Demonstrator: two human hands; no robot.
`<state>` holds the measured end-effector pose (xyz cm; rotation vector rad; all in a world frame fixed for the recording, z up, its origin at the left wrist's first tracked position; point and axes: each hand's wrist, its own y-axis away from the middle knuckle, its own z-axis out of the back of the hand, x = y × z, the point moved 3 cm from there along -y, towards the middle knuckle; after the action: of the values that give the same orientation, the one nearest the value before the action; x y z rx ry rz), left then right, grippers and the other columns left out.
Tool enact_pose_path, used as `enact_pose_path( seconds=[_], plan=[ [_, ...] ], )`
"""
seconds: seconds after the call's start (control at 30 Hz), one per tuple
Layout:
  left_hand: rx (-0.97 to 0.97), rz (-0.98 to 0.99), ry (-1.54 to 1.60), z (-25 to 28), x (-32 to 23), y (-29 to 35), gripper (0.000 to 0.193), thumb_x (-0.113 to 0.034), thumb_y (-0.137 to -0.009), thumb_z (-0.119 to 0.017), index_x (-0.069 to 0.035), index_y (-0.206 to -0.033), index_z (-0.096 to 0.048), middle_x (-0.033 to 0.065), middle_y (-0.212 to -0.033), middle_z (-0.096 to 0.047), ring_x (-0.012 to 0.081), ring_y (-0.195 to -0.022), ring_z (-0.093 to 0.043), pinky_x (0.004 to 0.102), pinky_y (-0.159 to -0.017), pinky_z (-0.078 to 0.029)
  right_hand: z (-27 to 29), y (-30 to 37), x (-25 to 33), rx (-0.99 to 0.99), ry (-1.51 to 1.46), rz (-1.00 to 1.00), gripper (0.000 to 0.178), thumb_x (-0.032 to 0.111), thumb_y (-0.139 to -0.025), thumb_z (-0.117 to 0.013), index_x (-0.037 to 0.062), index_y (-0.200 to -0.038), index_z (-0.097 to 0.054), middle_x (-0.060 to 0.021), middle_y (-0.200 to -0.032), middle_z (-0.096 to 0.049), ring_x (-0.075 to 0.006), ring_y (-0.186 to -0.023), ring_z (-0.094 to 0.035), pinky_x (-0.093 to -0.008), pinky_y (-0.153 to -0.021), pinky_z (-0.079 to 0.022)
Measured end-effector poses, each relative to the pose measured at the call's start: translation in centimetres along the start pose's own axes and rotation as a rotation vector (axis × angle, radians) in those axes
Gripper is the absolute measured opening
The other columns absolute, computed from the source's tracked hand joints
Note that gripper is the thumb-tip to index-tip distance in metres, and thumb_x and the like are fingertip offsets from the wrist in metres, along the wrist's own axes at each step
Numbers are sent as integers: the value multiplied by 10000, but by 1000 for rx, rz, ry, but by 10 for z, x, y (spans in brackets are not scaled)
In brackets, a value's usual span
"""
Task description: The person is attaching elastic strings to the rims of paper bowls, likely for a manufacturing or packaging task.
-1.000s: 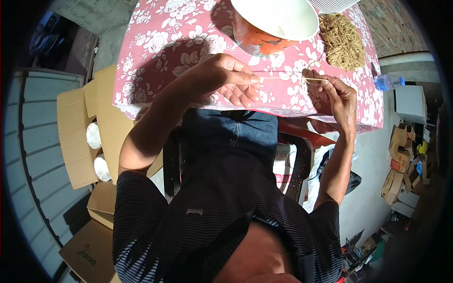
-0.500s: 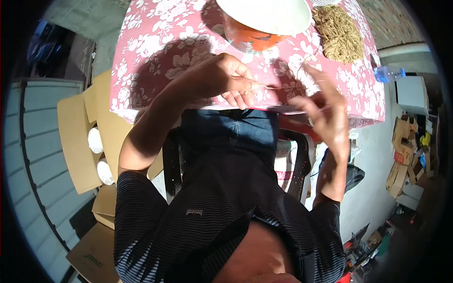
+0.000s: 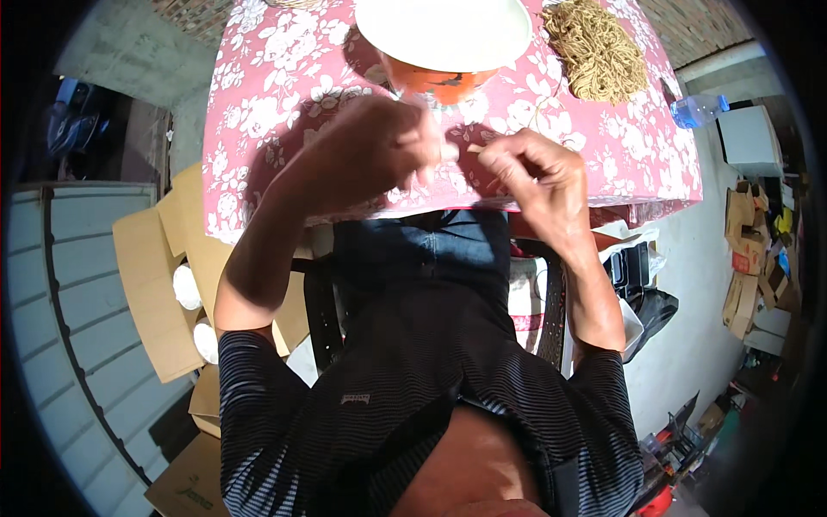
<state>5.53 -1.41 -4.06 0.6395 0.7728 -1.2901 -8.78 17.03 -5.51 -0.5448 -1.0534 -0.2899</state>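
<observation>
Over the near edge of the table, my right hand (image 3: 547, 181) pinches thumb and forefinger together on the end of a thin tan string (image 3: 475, 148). Just left of it, my left hand (image 3: 401, 142) is raised above the cloth, its fingers smeared by motion; whether it holds anything does not show. A heap of tan string (image 3: 596, 53) lies at the far right of the table. Beyond my hands stands an orange bucket (image 3: 444, 84) with a wide, pale round top (image 3: 444, 34).
A pink cloth with white flowers (image 3: 258, 121) covers the table. Near its right edge is a clear plastic bottle with a blue cap (image 3: 699, 110). Open cardboard boxes (image 3: 142, 276) stand on my left. More cardboard (image 3: 745, 250) is piled along the right side.
My right hand has come left, closer to my left hand, and its spread fingers have closed into a pinch. My left hand has shifted slightly left and blurred.
</observation>
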Motion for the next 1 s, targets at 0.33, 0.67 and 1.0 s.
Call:
enact_pose_path(
  seconds=[0.33, 0.67, 1.0],
  plan=[
    [-584, -464, -708, 19, -28, -34, 236, -132, -834, -814, -51, -1027, -705, 119, -845, -704, 298, -810, -698, 413, -808, -540, -1, -8, -3, -264, -271, -232, 64, 45, -955, -730, -16, -938, -743, 70, -721, -599, -5, -650, -470, -196, -584, -391],
    [-476, -250, -509, 4, -41, -27, 252, -98, -873, -769, -73, -1105, -674, 79, -755, -715, 278, -712, -709, 398, -771, -525, -6, -14, 6, -329, -120, -5, 25, -9, -931, -732, -22, -910, -731, -34, -901, -653, -64, -723, -602, -222, -644, -470],
    [-451, -238, -499, 1, -46, -29, 255, -105, -895, -755, -65, -1126, -655, 74, -666, -674, 291, -665, -697, 410, -761, -534, -11, -21, 1, -363, -146, 29, 27, -3, -913, -728, -26, -905, -738, -43, -881, -649, -62, -695, -598, -217, -604, -467]
  ],
)
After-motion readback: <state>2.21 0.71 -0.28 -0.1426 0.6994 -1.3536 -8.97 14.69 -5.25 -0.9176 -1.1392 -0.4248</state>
